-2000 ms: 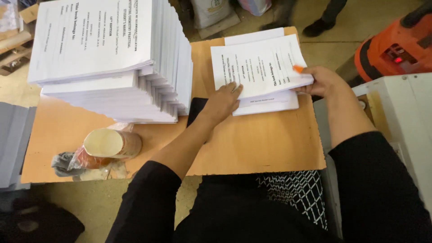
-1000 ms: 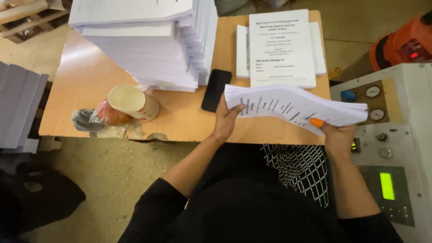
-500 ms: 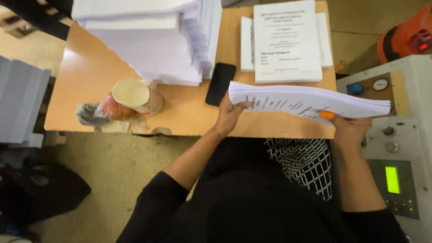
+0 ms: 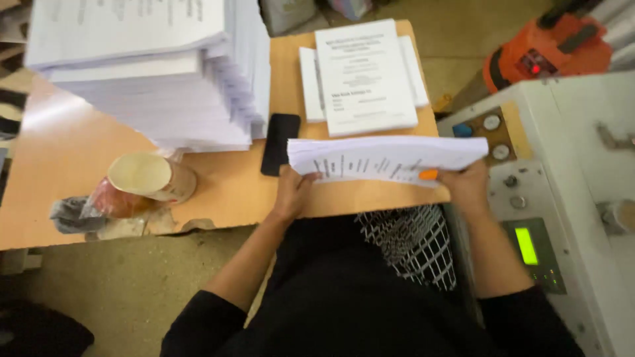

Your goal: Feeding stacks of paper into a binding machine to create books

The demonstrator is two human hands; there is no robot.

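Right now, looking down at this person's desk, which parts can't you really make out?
- Head view: the tall paper stack is cut off by the top edge.
- The left hand has its fingers tucked behind the sheaf of printed sheets.
- The right hand is partly covered by the same sheaf.
- The print on the booklet pile is too blurred to read.

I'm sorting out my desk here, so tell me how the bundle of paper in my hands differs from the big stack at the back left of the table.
The bundle is thin; the big stack is many times thicker. The bundle is held off the table by the left hand and right hand, while the stack rests on it. The bundle's edges look squared; the stack's layers sit staggered. Both are white printed sheets.
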